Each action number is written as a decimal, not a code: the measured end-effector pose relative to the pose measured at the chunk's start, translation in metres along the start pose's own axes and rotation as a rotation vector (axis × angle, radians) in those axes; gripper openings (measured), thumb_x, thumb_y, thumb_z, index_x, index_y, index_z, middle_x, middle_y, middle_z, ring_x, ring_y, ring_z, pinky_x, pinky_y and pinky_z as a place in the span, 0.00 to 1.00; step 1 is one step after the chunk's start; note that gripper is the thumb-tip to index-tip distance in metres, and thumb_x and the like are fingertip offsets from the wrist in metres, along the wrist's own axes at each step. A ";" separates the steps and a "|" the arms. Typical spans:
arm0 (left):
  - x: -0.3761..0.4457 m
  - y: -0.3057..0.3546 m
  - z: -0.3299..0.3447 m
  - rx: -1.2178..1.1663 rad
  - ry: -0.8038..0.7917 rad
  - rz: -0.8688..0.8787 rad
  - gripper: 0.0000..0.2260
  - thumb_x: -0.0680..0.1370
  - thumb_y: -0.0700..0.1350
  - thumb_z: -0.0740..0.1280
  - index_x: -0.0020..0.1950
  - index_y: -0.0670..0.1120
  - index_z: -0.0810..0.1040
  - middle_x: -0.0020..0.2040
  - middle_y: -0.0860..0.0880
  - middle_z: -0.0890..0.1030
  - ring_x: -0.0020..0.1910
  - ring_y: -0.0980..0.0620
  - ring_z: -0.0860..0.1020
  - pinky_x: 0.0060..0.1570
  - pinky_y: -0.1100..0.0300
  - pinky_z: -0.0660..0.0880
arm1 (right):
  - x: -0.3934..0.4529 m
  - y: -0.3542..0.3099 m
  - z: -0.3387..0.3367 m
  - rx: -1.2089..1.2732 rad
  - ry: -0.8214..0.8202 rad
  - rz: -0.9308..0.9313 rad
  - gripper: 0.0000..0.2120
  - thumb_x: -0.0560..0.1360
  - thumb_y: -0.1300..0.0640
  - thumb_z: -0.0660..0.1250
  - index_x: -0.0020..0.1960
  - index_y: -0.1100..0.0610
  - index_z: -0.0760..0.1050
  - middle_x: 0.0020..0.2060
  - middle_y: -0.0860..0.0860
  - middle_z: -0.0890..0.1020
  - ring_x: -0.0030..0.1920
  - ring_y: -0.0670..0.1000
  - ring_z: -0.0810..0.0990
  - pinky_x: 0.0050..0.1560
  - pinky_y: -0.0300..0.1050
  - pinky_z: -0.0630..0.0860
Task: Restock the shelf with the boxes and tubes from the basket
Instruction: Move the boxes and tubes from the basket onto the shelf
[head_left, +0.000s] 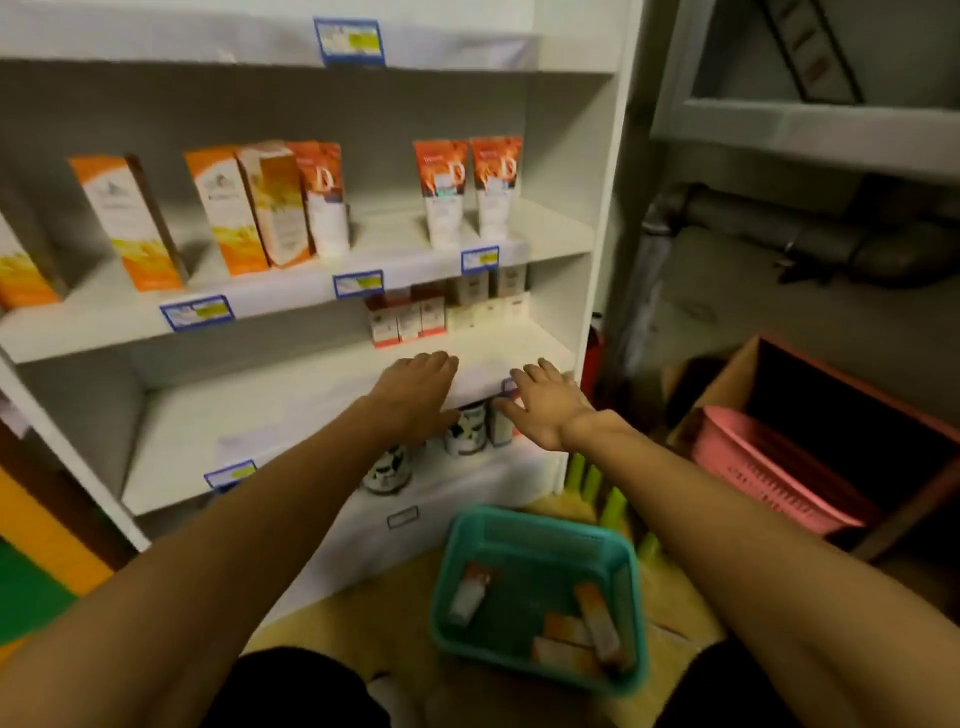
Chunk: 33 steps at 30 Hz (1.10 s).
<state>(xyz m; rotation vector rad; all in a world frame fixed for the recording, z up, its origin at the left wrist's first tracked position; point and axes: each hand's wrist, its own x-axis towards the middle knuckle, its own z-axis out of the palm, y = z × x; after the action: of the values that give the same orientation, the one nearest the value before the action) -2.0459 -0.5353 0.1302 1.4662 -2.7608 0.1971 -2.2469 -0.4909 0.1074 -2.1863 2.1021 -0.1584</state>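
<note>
A teal basket (540, 525) sits on the floor in front of the white shelf unit (566, 291). In it lie a white-and-orange tube (469, 592) and a few orange-and-white boxes (597, 626). My left hand (415, 389) rests palm down on the front edge of the lower shelf board, holding nothing. My right hand (543, 402) hovers at the same edge with fingers spread, empty. On the shelf above stand orange boxes (127, 221) and orange-and-white tubes (441, 192). Small red and cream boxes (405, 319) stand at the back of the lower shelf.
Cans with cow print (465, 428) stand on the bottom shelf under my hands. A pink basket (763, 467) sits in a cardboard box (727, 374) on the right. Green bottles (613, 506) stand by the shelf's foot. Blue price tags (358, 285) line the shelf edges.
</note>
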 end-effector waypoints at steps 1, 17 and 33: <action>-0.001 0.007 0.015 -0.039 -0.065 0.005 0.30 0.78 0.59 0.65 0.75 0.46 0.64 0.72 0.44 0.69 0.67 0.43 0.71 0.65 0.49 0.70 | -0.006 0.008 0.012 0.011 -0.015 0.019 0.31 0.81 0.39 0.51 0.77 0.56 0.59 0.76 0.56 0.63 0.77 0.58 0.55 0.74 0.56 0.58; 0.025 0.078 0.196 -0.105 -0.545 0.177 0.22 0.78 0.59 0.65 0.67 0.49 0.72 0.64 0.48 0.74 0.61 0.45 0.75 0.61 0.50 0.73 | -0.032 0.101 0.200 0.003 -0.412 0.175 0.31 0.80 0.38 0.55 0.76 0.55 0.61 0.73 0.57 0.67 0.73 0.59 0.62 0.71 0.56 0.63; 0.049 0.088 0.319 -0.230 -0.740 0.169 0.20 0.81 0.56 0.61 0.68 0.47 0.73 0.66 0.44 0.76 0.61 0.44 0.76 0.62 0.53 0.73 | -0.033 0.156 0.312 0.195 -0.522 0.325 0.33 0.78 0.40 0.62 0.76 0.55 0.62 0.73 0.59 0.68 0.70 0.60 0.69 0.70 0.58 0.69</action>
<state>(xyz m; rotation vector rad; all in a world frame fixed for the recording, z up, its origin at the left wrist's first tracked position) -2.1301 -0.5641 -0.1927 1.4556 -3.2845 -0.7986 -2.3563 -0.4630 -0.2246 -1.5362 1.9921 0.2038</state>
